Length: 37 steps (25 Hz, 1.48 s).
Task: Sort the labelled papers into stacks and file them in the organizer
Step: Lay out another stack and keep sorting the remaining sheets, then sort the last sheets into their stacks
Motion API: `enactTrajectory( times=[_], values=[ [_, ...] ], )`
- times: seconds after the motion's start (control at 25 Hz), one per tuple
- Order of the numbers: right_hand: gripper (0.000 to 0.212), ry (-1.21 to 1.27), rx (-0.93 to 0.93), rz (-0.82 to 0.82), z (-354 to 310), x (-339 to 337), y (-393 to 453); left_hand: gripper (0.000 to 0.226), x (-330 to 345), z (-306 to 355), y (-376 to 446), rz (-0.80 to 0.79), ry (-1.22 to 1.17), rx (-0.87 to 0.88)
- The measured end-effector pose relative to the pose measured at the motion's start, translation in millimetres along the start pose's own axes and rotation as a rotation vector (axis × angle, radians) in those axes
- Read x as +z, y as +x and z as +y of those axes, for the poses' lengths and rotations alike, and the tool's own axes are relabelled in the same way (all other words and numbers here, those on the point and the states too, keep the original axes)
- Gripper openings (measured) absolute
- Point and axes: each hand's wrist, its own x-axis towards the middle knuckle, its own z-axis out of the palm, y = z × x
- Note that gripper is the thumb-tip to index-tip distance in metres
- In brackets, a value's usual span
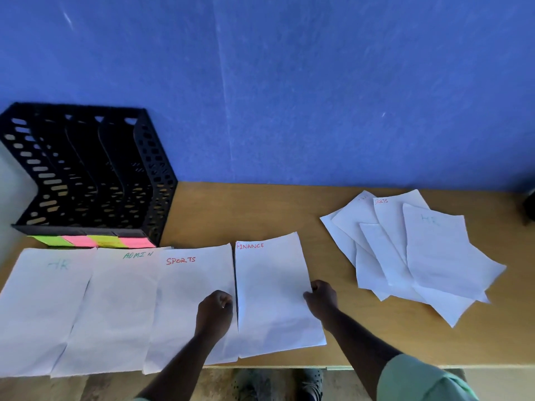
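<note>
A row of white sheets lies along the table's front: HR [43, 308], ADMIN [115, 308], SPORTS [185, 290] and FINANCE [272, 290]. My left hand [215, 309] pinches the FINANCE sheet's left edge, resting over the SPORTS sheet. My right hand [321, 296] grips its right edge. A loose pile of unsorted papers [419, 256] lies fanned at the right, with an HR sheet on top and a SPORTS label showing. The black slotted organizer [86, 169] stands at the back left, with green and pink sticky labels [92, 241] along its front.
A blue wall [289, 82] rises right behind the wooden table [231, 212]. The table's front edge runs just under the sheets, which overhang it at the left. A dark object [530, 206] sits at the far right edge. My shoes show below.
</note>
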Motion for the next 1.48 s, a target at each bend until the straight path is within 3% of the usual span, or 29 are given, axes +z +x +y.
enactTrajectory(
  times=[0.2,0.28,0.4,0.56,0.68,0.8,0.92,1.0,1.16,1.32,1.4,1.48],
  values=[
    [0.009,0.009,0.0,0.025,1,0,-1,0.012,-3,-8,1,-0.002,0.03,0.028],
    [0.016,-0.02,-0.012,0.043,2,-3,-2,0.011,-2,-6,3,-0.006,0.041,0.054],
    [0.029,-0.074,-0.016,0.14,8,-15,-1,0.01,4,8,4,-0.028,0.04,0.09],
    [0.023,-0.132,-0.032,0.223,16,-53,8,0.012,21,39,1,-0.041,-0.008,0.111],
    [0.02,-0.197,-0.142,0.359,27,-96,23,0.011,38,69,-2,-0.044,-0.037,0.113],
    [0.033,-0.374,-0.216,0.425,49,-140,46,0.011,61,102,-9,-0.039,-0.079,0.082],
    [0.057,-0.517,-0.161,0.402,79,-172,66,0.01,92,134,-17,-0.053,-0.101,0.067],
    [0.054,-0.551,-0.164,0.345,100,-189,80,0.012,115,157,-23,-0.066,-0.117,0.055],
    [0.039,-0.428,-0.265,0.253,117,-207,90,0.012,151,198,-37,-0.098,-0.2,0.01],
    [0.013,-0.115,-0.696,0.362,88,-215,66,0.01,166,225,-49,-0.106,-0.335,0.024],
    [0.012,0.051,-0.806,0.356,66,-235,55,0.018,162,235,-49,-0.077,-0.38,0.053],
    [0.019,0.139,-0.763,0.235,43,-263,48,0.035,152,246,-40,-0.095,-0.472,0.092]
  ],
)
